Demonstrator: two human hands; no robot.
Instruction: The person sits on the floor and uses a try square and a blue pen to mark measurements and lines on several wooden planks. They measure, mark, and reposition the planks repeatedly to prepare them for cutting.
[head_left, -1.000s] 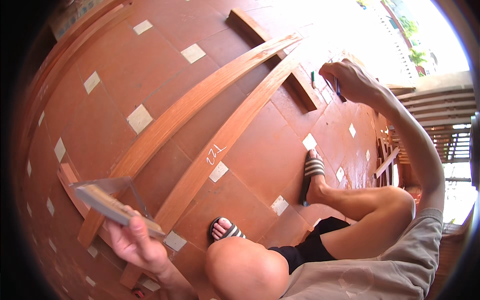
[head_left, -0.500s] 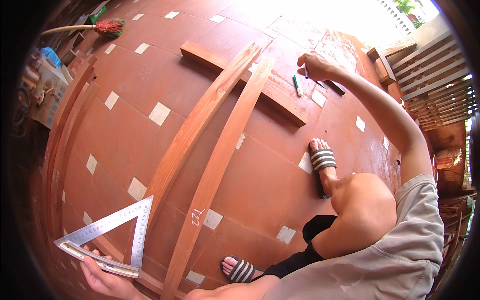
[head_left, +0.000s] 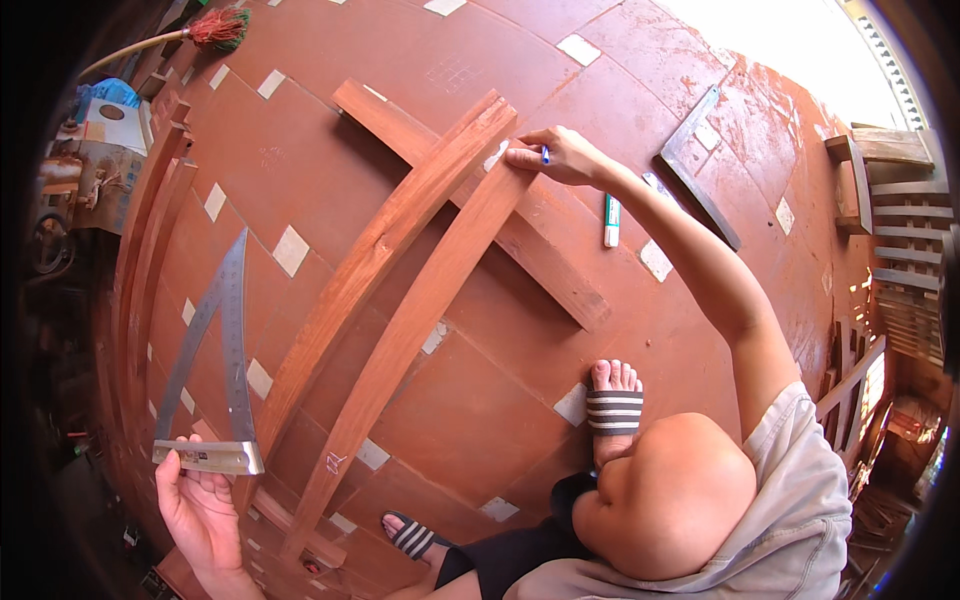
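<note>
The hands are well apart: the left hand (head_left: 200, 515) grips a metal triangle square (head_left: 210, 457) by its base; the right hand (head_left: 568, 158), clasping a blue pen (head_left: 545, 155), touches one wooden beam's (head_left: 430, 290) end, a green-and-white marker (head_left: 612, 222) near its wrist

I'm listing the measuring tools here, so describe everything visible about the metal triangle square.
The metal triangle square looks flat and grey: two arms meet at a point around an open triangular middle, and a thicker, shinier stock forms the base. Faint graduation marks show on the right-hand arm. The left hand holds it by the stock, thumb at the left end, seemingly above the tiled floor, its point toward the picture's top, mostly left of the two long wooden beams.
</note>
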